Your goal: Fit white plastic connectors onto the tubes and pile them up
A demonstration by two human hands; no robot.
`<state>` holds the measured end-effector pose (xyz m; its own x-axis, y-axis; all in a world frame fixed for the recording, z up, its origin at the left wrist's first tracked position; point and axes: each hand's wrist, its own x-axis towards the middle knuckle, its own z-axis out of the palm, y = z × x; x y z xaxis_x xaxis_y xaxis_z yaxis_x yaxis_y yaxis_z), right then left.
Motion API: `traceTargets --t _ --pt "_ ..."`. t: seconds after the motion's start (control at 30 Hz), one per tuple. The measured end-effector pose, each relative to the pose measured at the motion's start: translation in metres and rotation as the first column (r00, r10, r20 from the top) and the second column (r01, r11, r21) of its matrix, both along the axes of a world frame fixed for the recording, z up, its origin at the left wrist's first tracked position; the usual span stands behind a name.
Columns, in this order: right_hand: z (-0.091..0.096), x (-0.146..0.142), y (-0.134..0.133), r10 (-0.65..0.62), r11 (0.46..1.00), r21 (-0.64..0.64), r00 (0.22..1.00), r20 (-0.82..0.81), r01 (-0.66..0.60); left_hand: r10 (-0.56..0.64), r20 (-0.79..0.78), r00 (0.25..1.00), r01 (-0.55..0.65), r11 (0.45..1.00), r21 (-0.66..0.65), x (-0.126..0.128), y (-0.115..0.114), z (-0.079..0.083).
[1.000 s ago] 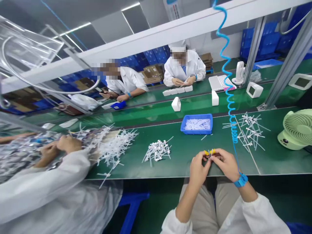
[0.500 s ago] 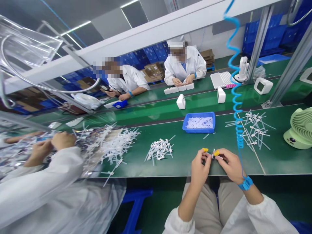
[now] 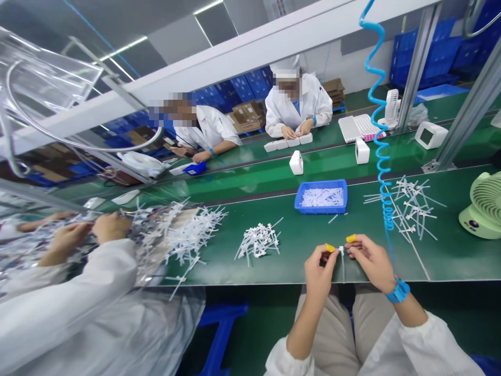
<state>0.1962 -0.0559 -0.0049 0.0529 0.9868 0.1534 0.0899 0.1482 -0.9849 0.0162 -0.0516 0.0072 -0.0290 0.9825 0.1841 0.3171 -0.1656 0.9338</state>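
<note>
My left hand (image 3: 319, 270) and my right hand (image 3: 370, 260) meet over the near edge of the green table (image 3: 297, 245), each with a yellow cot on a fingertip. Both pinch one small white plastic part with a thin stem (image 3: 342, 255) between them. My right wrist wears a blue strap (image 3: 398, 291) tied to a blue coiled cord (image 3: 381, 156). A small heap of white parts (image 3: 257, 241) lies left of my hands. A blue tray (image 3: 321, 197) with white parts sits behind them.
More white stemmed parts (image 3: 410, 209) lie at the right, beside a green fan (image 3: 483, 206). A co-worker's sleeve (image 3: 66, 303) and a big pile of parts (image 3: 183, 230) fill the left. Two other people work across the far belt, among white boxes (image 3: 296, 162).
My hands have drawn slightly apart, the right one lifting a little, and the white part's stem now hangs down between them. The view has shifted slightly.
</note>
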Motion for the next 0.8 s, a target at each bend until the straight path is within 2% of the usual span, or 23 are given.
traceTargets --t 0.17,0.33,0.53,0.8 --pt "0.006 0.002 -0.001 0.082 0.996 0.011 0.992 0.093 -0.083 -0.038 0.0 0.999 0.038 0.999 0.013 -0.001 -0.001 -0.003" --pt "0.011 0.004 -0.003 0.095 0.995 -0.015 0.994 0.058 -0.094 -0.137 -0.085 0.987 0.142 0.988 0.059 0.0 0.0 0.001" --pt "0.012 0.006 -0.003 0.126 0.991 -0.056 0.991 0.035 -0.124 -0.174 -0.069 0.982 0.182 0.974 0.135 -0.001 -0.001 0.008" --pt "0.011 0.01 -0.002 0.142 0.986 -0.115 0.975 0.172 -0.123 -0.214 -0.138 0.967 0.24 0.947 0.213 -0.004 0.001 0.004"
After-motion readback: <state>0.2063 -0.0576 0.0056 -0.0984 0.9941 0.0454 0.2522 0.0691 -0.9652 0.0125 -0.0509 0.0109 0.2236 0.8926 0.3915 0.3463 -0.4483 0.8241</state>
